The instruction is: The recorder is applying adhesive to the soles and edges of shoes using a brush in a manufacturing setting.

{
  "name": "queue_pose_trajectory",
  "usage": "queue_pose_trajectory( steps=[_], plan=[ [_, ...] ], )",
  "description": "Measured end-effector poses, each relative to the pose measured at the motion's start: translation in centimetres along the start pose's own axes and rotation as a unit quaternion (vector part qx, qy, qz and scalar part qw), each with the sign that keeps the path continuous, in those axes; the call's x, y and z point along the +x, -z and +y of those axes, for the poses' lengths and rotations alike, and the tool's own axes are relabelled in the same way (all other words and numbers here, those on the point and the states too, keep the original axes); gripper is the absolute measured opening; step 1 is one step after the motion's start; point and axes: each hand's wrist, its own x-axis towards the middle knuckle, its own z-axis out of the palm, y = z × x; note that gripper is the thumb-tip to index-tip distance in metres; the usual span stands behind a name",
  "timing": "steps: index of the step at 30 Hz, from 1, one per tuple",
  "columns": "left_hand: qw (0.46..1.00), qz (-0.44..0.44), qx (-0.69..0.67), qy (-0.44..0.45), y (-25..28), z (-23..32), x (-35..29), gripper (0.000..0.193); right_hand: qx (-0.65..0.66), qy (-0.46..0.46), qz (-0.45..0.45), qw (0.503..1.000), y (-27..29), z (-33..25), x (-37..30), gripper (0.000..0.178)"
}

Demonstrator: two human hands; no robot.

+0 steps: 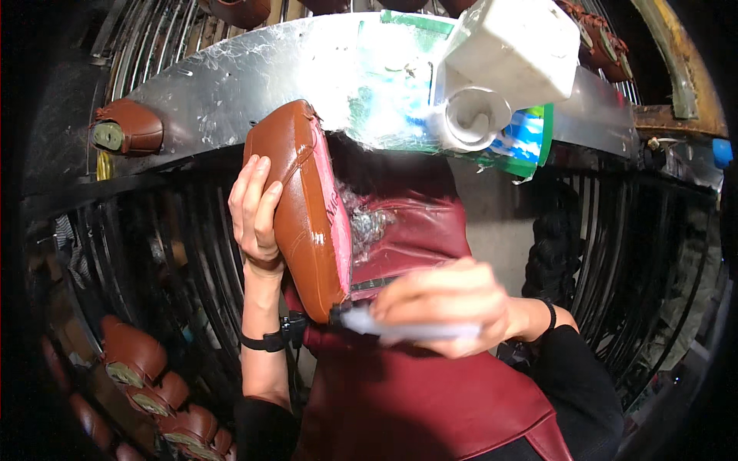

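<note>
My left hand (257, 213) grips a brown leather shoe upper (297, 207) stretched over its last, tilted in front of my apron. A pink underside strip with dark handwritten marks runs along the shoe's right side. My right hand (450, 307), smeared by motion, is closed around a brush (407, 329) with a pale handle. The brush's dark tip reaches the lower end of the shoe, where its exact contact is blurred.
A metal bench (207, 69) curves across the top. On it stand a white block-shaped container (519, 50) and a white round cup (475, 119), over a green-and-blue plastic sheet (388, 100). Another brown shoe (131, 127) sits at the left edge; several more (138, 349) are at lower left.
</note>
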Motion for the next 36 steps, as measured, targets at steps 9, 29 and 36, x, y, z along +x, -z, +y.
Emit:
queue_pose_trajectory(
  steps=[9,29,36],
  plan=[
    [0.999,-0.019,0.014,0.031,0.2,1.3,1.5,0.044,0.161,-0.172,0.211,0.949,1.0,0.7,2.7,0.009],
    [0.935,-0.17,-0.181,0.254,3.3,-2.5,14.6,0.07,-0.131,0.11,0.086,0.981,9.0,0.5,12.5,0.026],
    [0.792,0.005,-0.421,0.442,1.5,-7.2,11.1,0.084,-0.201,-0.142,0.296,0.923,6.9,5.7,4.1,0.02]
  ],
)
